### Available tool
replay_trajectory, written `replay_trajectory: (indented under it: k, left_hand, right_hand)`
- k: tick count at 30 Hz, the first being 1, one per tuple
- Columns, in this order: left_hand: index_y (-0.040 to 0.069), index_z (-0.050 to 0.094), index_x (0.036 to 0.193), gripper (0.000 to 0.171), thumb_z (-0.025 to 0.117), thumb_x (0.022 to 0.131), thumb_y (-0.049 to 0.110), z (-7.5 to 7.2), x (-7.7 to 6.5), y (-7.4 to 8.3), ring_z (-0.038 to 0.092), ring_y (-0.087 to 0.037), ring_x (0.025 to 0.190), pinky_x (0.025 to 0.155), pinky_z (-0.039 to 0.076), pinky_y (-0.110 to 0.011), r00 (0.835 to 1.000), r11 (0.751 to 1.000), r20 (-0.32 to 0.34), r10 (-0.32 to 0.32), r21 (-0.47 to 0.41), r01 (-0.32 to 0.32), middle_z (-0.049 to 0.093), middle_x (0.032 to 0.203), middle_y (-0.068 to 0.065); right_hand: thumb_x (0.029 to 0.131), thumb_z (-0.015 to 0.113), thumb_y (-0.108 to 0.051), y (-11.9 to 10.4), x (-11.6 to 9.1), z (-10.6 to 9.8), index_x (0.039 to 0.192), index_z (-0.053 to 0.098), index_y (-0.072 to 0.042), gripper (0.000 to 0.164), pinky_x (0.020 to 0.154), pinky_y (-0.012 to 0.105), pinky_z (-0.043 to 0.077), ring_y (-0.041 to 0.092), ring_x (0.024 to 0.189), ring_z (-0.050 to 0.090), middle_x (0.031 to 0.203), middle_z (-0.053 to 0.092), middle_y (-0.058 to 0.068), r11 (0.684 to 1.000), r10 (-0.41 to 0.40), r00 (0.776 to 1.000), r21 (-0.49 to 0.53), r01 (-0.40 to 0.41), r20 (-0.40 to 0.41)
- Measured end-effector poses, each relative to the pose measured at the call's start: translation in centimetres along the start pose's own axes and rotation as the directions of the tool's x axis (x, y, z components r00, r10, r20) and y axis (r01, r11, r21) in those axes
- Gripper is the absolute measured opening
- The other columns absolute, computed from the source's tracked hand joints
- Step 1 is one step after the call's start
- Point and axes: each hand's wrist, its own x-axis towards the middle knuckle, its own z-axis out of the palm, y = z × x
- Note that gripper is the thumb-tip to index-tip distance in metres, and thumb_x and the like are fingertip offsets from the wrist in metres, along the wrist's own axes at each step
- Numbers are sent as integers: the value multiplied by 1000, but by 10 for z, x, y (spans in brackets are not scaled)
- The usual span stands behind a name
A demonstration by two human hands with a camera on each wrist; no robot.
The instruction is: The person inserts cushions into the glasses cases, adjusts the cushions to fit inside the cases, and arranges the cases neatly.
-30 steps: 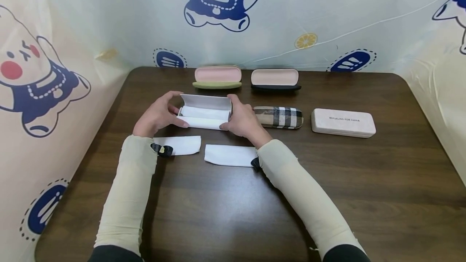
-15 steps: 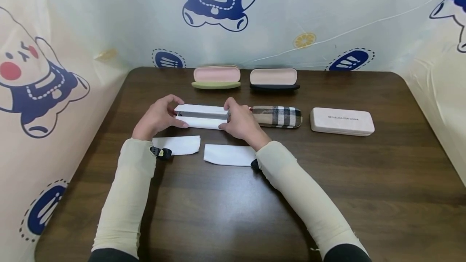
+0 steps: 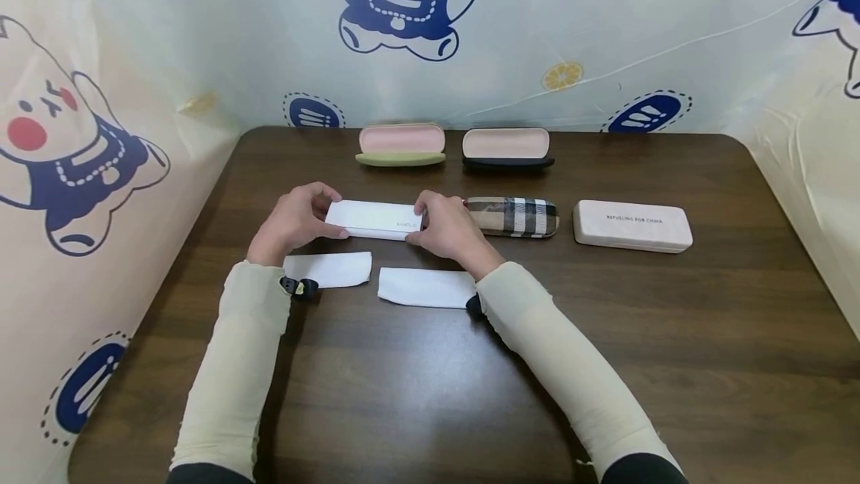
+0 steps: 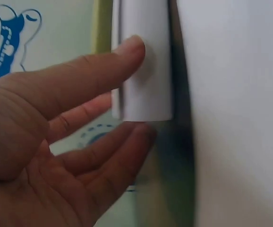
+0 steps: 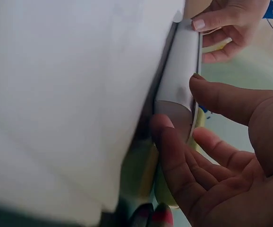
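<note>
A white glasses case (image 3: pixel 372 217) with small lettering on its lid lies closed on the table in the head view. My left hand (image 3: pixel 295 219) holds its left end, the thumb on the front face in the left wrist view and the other fingers around the end. At the opposite end, my right hand (image 3: pixel 446 224) grips the case between thumb and fingers; the right wrist view shows the end of the white case (image 5: pixel 178 71) there. Two folded white cloths lie nearer me, the left cloth (image 3: pixel 329 269) by my left wrist and the right cloth (image 3: pixel 425 287) by my right.
A plaid glasses case (image 3: pixel 513 216) sits just right of my right hand. Farther right is a closed white case (image 3: pixel 631 226) with dark lettering. Along the back edge stand an open green case (image 3: pixel 401 148) with pink lining and an open black case (image 3: pixel 507 148).
The white case's lid has swung down from open to closed, hiding the white cloth inside. Both hands have stayed at its ends, fingers lowering with the lid.
</note>
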Motion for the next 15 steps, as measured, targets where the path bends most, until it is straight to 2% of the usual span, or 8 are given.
replay_trajectory:
  k: [4, 6, 8, 11, 15]
  left_hand:
    - [3, 59, 128, 59, 89, 78, 16, -4, -16, 14, 53, -36, 104, 91, 48, -53, 995, 1000, -98, 25, -9, -26, 59, 118, -20]
    - [2, 61, 125, 54, 88, 80, 16, -5, -25, 21, 54, -35, 101, 88, 49, -49, 992, 999, -121, 39, -25, -43, 60, 113, -19]
    - [2, 64, 122, 49, 86, 82, 17, -4, -33, 27, 54, -33, 97, 84, 50, -46, 993, 997, -103, 66, -37, -70, 62, 109, -18]
    - [2, 68, 117, 41, 85, 83, 17, 3, -41, 34, 56, -31, 92, 80, 50, -41, 992, 992, -31, 120, -39, -121, 65, 102, -14]
    - [2, 72, 109, 32, 85, 83, 16, 20, -47, 39, 59, -26, 85, 77, 49, -38, 974, 975, 58, 219, 6, -220, 67, 93, -9]
  right_hand:
    - [85, 83, -27, 7, -8, -8, 111, 64, -9, 37, 78, 35, 50, 18, 88, 60, 93, 65, 2, 999, -14, 1000, 42, 14, -10]
    - [86, 81, -27, 9, -15, -13, 112, 66, -9, 34, 79, 36, 50, 19, 90, 59, 92, 66, 1, 998, -14, 1000, 62, 14, -10]
    - [87, 80, -27, 12, -23, -18, 111, 68, -8, 33, 79, 37, 50, 20, 90, 59, 90, 67, 0, 997, -10, 1000, 70, 10, -5]
    - [89, 79, -25, 17, -36, -25, 110, 70, -5, 30, 83, 37, 49, 18, 87, 62, 87, 68, -1, 997, -26, 999, 70, 24, 21]
    - [89, 78, -20, 26, -54, -29, 104, 72, -3, 24, 80, 35, 50, 15, 80, 64, 85, 68, 0, 995, -89, 995, 57, 86, 37]
